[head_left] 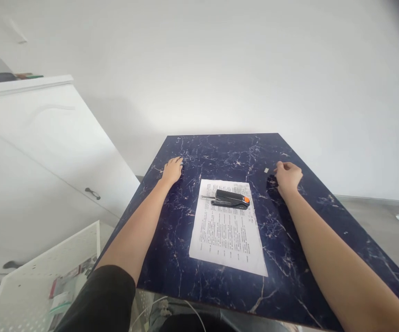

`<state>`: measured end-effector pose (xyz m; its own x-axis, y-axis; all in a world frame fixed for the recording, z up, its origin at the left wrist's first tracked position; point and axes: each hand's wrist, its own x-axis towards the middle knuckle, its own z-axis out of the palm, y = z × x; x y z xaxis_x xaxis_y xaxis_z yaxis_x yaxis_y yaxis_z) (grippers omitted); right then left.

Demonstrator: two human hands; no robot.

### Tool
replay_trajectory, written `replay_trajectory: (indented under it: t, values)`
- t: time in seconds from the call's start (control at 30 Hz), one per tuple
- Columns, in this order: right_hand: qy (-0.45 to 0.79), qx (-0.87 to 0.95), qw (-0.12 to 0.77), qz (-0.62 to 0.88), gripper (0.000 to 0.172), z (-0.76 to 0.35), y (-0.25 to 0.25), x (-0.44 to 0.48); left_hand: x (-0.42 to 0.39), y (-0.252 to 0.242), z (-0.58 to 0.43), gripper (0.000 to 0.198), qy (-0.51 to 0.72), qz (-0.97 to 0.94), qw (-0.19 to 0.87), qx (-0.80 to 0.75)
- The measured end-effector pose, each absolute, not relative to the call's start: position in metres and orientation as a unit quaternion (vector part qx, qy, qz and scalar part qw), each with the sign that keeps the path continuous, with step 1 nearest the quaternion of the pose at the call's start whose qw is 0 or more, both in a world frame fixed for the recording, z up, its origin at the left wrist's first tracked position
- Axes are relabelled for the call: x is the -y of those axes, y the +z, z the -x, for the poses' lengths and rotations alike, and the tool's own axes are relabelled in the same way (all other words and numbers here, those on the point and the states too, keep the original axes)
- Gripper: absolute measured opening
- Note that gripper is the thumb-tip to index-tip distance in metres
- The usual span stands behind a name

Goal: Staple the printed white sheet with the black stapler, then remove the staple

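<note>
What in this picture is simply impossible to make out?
All in the head view:
1. The print on the paper under the stapler is too small to read.
2. The pale speck beside the right hand is too small to identify.
3. That hand's own back hides whether its curled fingers hold anything.
4. The contents of the white basket are blurred and cut off by the bottom edge.

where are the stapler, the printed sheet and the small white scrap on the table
stapler (231, 199), head view, middle of its black body
printed sheet (225, 235), head view, text below the stapler
small white scrap (266, 170), head view, its centre
</note>
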<state>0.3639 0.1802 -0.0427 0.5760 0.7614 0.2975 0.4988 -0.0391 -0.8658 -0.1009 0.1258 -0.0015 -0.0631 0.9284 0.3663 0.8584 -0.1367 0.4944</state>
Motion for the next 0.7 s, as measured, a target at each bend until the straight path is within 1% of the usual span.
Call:
replay_trajectory:
  t: [0.1, 0.17, 0.23, 0.3, 0.37, 0.43, 0.5, 0.6, 0.7]
  values:
    - [0.121, 0.442, 0.54, 0.705, 0.024, -0.364, -0.045, -0.182, -0.129, -0.008, 0.095, 0.029, 0.248, -0.691, 0.013, -0.678]
    - [0.122, 0.445, 0.544, 0.701, 0.022, -0.364, -0.045, -0.183, -0.123, -0.012, 0.093, 0.028, 0.238, -0.688, 0.005, -0.685]
    - [0.123, 0.448, 0.542, 0.7, 0.023, -0.364, -0.045, -0.183, -0.112, -0.015, 0.092, 0.028, 0.263, -0.68, 0.003, -0.684]
    - [0.126, 0.454, 0.535, 0.701, 0.023, -0.364, -0.044, -0.182, -0.099, -0.017, 0.09, 0.03, 0.342, -0.651, 0.018, -0.678]
    - [0.131, 0.459, 0.53, 0.701, 0.023, -0.363, -0.044, -0.18, -0.087, -0.017, 0.086, 0.03, 0.476, -0.568, 0.079, -0.666]
    - [0.135, 0.459, 0.529, 0.701, 0.022, -0.362, -0.042, -0.177, -0.076, -0.015, 0.078, 0.027, 0.599, -0.449, 0.187, -0.636]
    - [0.137, 0.459, 0.53, 0.7, 0.022, -0.361, -0.04, -0.175, -0.067, -0.01, 0.068, 0.023, 0.67, -0.347, 0.308, -0.58]
    - [0.145, 0.465, 0.52, 0.702, 0.023, -0.359, -0.035, -0.169, -0.053, 0.0, 0.054, 0.019, 0.704, -0.26, 0.446, -0.487]
    - [0.172, 0.488, 0.484, 0.706, 0.026, -0.352, -0.029, -0.155, -0.04, 0.008, 0.045, 0.024, 0.684, -0.225, 0.533, -0.445]
